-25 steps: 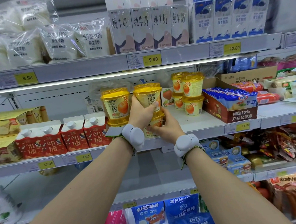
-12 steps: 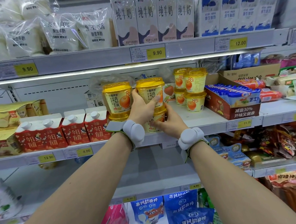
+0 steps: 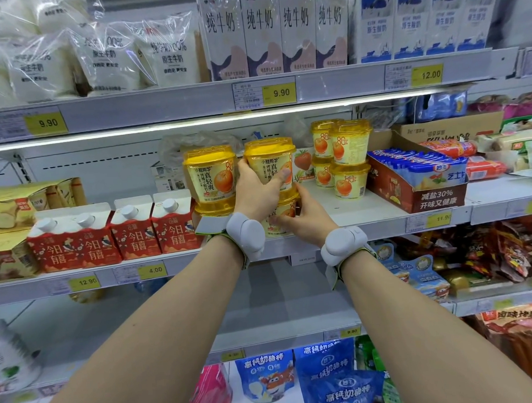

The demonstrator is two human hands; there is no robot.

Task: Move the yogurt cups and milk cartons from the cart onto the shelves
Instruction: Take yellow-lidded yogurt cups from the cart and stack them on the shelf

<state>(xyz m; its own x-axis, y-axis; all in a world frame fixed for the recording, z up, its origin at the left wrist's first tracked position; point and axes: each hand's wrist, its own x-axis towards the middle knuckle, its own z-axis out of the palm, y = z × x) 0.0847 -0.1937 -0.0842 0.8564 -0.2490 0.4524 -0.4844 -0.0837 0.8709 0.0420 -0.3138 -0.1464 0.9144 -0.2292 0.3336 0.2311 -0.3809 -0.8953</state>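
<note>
Lower yogurt cup mostly hidden behind hands; shelf tags blurred.

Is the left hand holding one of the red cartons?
No, the left hand grips the upper yogurt cup of a stack, and the red cartons stand untouched beside it.

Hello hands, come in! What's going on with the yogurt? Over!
Left hand grips top cup. Right hand holds bottom cup of that stack on the shelf. Second stack close on the left, nothing blocking.
</note>
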